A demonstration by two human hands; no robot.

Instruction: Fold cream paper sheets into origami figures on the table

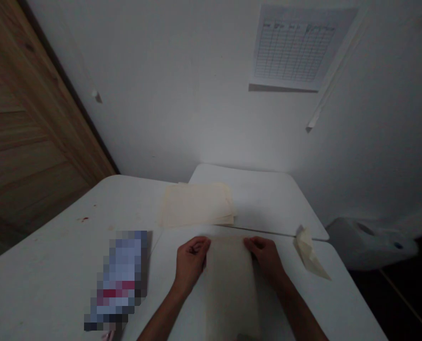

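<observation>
A cream sheet of paper (229,279) lies lengthwise on the white table (54,265) right in front of me. My left hand (190,263) grips its far left corner with curled fingers. My right hand (266,258) pinches the far right corner the same way. Both hands rest on the table surface at the sheet's far edge. Beyond them sits a stack of cream sheets (196,203).
A folded paper shape (308,253) lies to the right near the table edge. A blurred-out rectangular object (120,279) rests at the left. A second white table (264,194) abuts behind. A wooden door (26,128) stands left; a printed chart (296,45) hangs on the wall.
</observation>
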